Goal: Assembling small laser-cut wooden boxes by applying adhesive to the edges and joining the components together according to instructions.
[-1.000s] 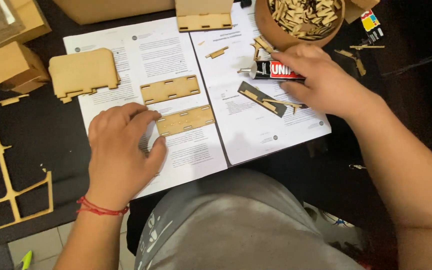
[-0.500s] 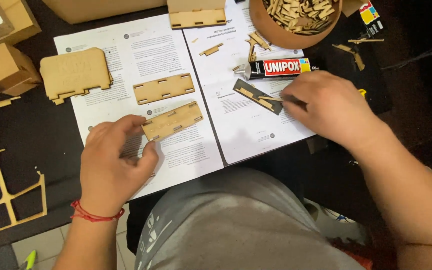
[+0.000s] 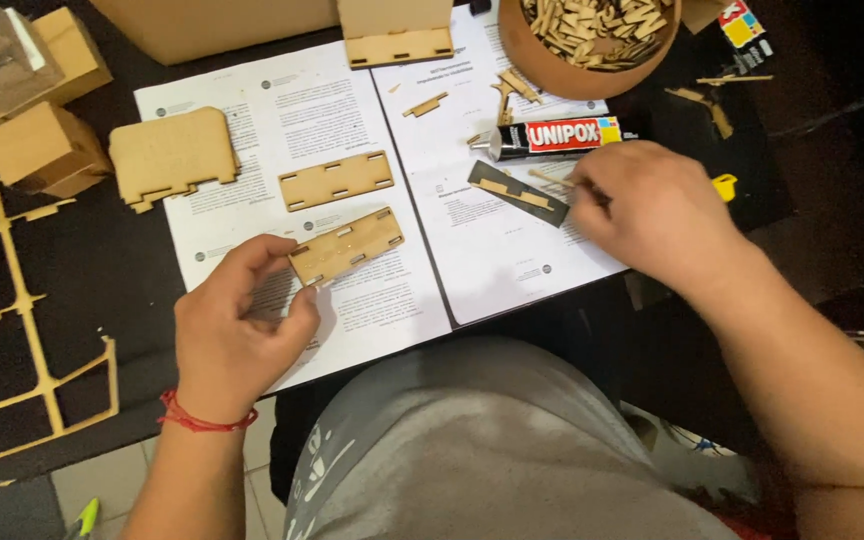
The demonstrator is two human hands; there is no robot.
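My left hand (image 3: 237,330) pinches the left end of a slotted rectangular wooden panel (image 3: 347,245) that lies tilted on the printed paper sheets (image 3: 282,120). My right hand (image 3: 652,210) rests over the right sheet, its fingertips closed on a thin wooden stick (image 3: 550,180) next to a dark strip (image 3: 517,193) carrying small wooden pieces. A tube of glue (image 3: 552,136) lies just above that strip. A second slotted panel (image 3: 337,180) lies flat above the held one.
A round brown bowl (image 3: 552,75) of small wooden bits stands at the top. A tabbed wooden panel (image 3: 172,155), wooden boxes (image 3: 42,150) and a cut-out wooden frame (image 3: 12,300) are at the left. Another wooden part (image 3: 397,45) stands at the top centre.
My left hand has slid off the slotted panel and now grips its left end. My right hand moved from the glue tube down to the dark strip and took a thin stick.
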